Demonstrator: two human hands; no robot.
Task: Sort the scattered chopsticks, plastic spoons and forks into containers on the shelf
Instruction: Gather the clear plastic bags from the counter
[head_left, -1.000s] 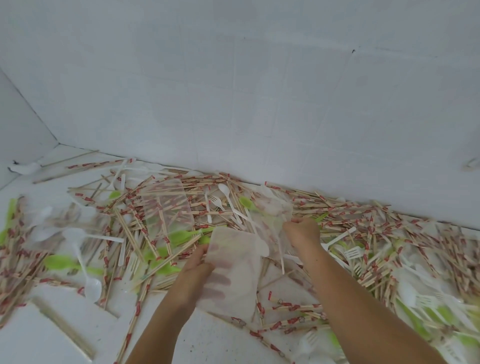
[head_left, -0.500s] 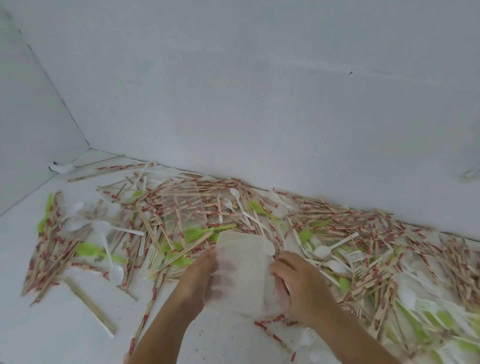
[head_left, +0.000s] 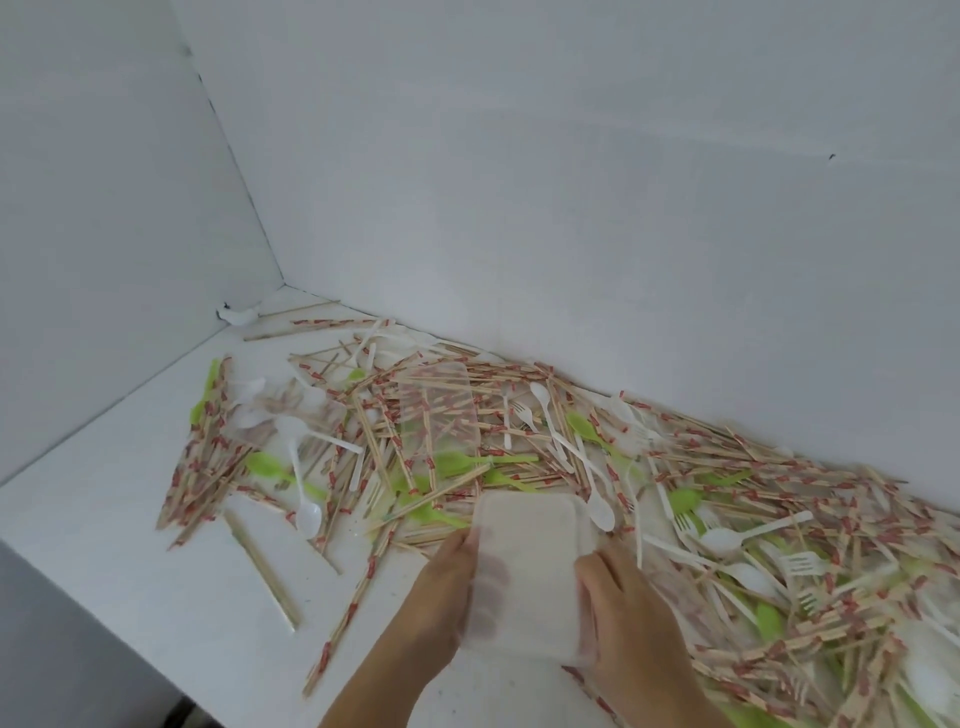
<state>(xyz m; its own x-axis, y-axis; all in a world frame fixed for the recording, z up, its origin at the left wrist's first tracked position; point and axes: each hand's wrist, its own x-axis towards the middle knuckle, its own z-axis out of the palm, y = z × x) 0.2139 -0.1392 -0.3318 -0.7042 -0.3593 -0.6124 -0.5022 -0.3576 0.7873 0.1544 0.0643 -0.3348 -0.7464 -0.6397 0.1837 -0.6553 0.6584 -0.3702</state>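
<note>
At the left of the white shelf (head_left: 104, 545) a bare chopstick (head_left: 262, 569) lies alone, near a white spoon (head_left: 306, 514). From there wrapped chopsticks (head_left: 208, 467) spread along the back wall, with a clear container (head_left: 439, 410) lying on them. Nearer the front, the left hand (head_left: 441, 597) has its grip closed round a translucent container (head_left: 527, 571), fingers showing through its wall. The right hand (head_left: 634, 639) grips the same container's right edge. White forks (head_left: 802, 564) lie among the chopsticks further right.

A translucent container (head_left: 530, 561) was gripped between left hand (head_left: 436, 597) and right hand (head_left: 634, 639), chopsticks (head_left: 202, 467), spoons (head_left: 306, 514), forks (head_left: 802, 564) lay scattered over white shelf (head_left: 104, 545)
</note>
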